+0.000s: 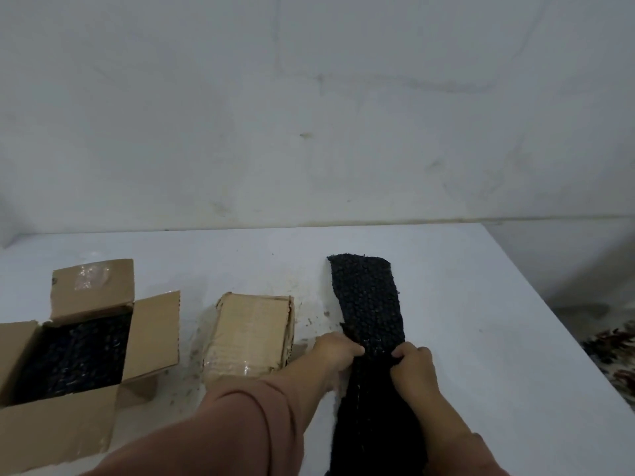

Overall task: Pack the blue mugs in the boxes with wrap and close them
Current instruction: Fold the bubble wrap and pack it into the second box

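A long strip of black bubble wrap (367, 297) lies on the white table (481, 321), running from the middle toward me. My left hand (335, 352) pinches its left edge and my right hand (414, 364) pinches its right edge, both about halfway along the strip. An open cardboard box (151, 334) stands at the left with its flaps up and black wrap (75, 355) filling its inside. A closed, taped cardboard box (251, 331) lies between that box and my left hand. No blue mug shows.
A pale wall rises behind the table's far edge. The table's right edge runs diagonally, and a patterned rug (615, 352) lies on the floor beyond it.
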A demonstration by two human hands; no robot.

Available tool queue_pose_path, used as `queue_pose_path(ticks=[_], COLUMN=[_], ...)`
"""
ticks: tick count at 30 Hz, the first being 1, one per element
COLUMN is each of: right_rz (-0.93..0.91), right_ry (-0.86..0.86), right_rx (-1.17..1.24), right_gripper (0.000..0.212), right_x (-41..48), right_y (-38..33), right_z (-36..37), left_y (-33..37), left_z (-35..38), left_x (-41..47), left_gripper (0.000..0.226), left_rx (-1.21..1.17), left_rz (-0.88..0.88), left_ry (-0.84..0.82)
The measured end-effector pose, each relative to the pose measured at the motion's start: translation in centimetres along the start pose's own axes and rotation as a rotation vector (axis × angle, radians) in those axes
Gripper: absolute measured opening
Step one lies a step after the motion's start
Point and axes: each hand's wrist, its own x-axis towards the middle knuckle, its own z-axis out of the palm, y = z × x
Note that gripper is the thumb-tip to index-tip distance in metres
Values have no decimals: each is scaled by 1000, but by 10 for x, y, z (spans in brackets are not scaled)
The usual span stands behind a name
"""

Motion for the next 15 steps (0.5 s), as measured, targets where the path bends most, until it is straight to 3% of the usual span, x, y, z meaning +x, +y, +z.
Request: queue_pose_path(ticks=[4, 6, 8, 10, 15], right_rz=[100, 134, 74, -49, -410], right_ry=[-102, -255, -456, -549, -260], right_rx=[518, 765, 977, 1109, 1038], right_gripper=[18, 18, 23, 27, 35], right_x=[-4, -9, -15, -28, -73], right_y=[-13, -30, -52, -84, -172], right_z=[-19, -31, -40, -47, -53], left_y=[21, 36, 49, 57, 63], left_z=[-5, -21, -45, -77, -174], left_x=[-21, -40, -60, -78, -119], left_gripper=[9, 15, 21, 27, 50], left_rx=[-90, -233, -352, -391, -393], left_rz=[186, 288, 379, 478, 705], left_ry=[2, -17, -27, 27, 169])
